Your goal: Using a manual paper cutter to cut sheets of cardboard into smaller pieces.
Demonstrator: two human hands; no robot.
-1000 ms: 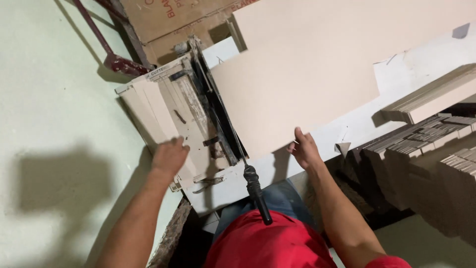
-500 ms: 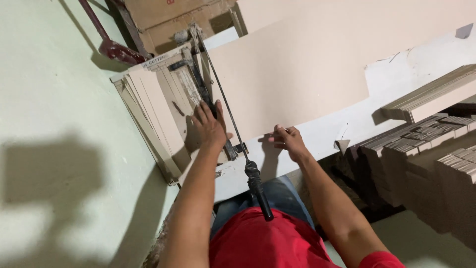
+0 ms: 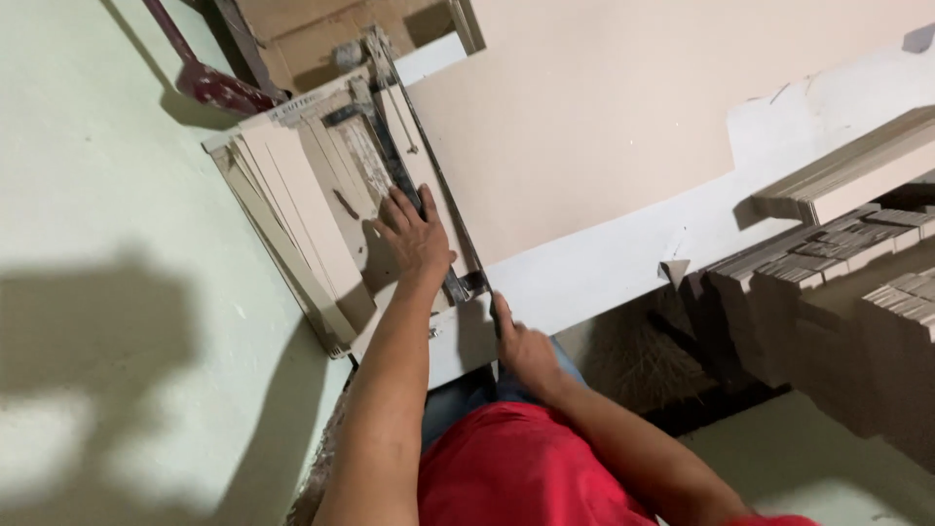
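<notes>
- While the person bent over the manual tile cutter (image 3: 336, 209), the left hand (image 3: 414, 234) lay flat with its fingers spread on the cutter's rail and bed, pressing down and gripping nothing
- Just right of the cutter's rail, the large beige tile (image 3: 594, 127) lay across the bed and reached well beyond the cutter's right side, its near edge running along the white base plate
- At the near end of the cutter, the right hand (image 3: 521, 346) was closed around the dark lever handle (image 3: 499, 317), of which only a short part showed above the fingers
- On the left side of the cutter, narrow cut strips of tile (image 3: 292, 229) lay side by side on the bed, their ends reaching its near left corner
- Beyond the far end of the cutter, a dark red tool (image 3: 209, 83) rested on the pale green floor (image 3: 107, 195), beside a brown cardboard box (image 3: 321, 34)
- Well to the right of the cutter, stacks of tiles (image 3: 838, 263) stood on edge and in flat piles
- Nearest the camera, below the cutter, the person's red shirt (image 3: 526, 468) filled the lower middle, with both bare forearms reaching up from it
</notes>
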